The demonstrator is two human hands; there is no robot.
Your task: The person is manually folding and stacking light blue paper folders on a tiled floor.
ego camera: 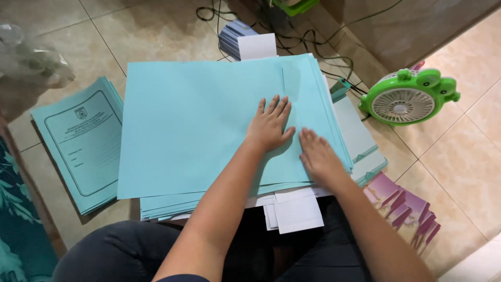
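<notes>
Two flat hands, left grip and right grip splayed, pressing blue sheet stack; printed folder pile aside on floor.

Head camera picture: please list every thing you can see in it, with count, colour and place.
blank paper sheets: one stack, light blue, centre, under both hands
printed covers: one stack, light blue with dark frame, left on the floor
white slips: a few, white, under the near edge of the blue stack
white card: one, white, beyond the far edge of the stack
small fan: one, green and white, frog-shaped, right on the floor
pink cards: several, pink and purple, fanned at lower right
cables: several, black, top centre
floor tiles: beige, all around
left hand: flat on the top blue sheet
right hand: flat on the sheets near their right edge
</notes>
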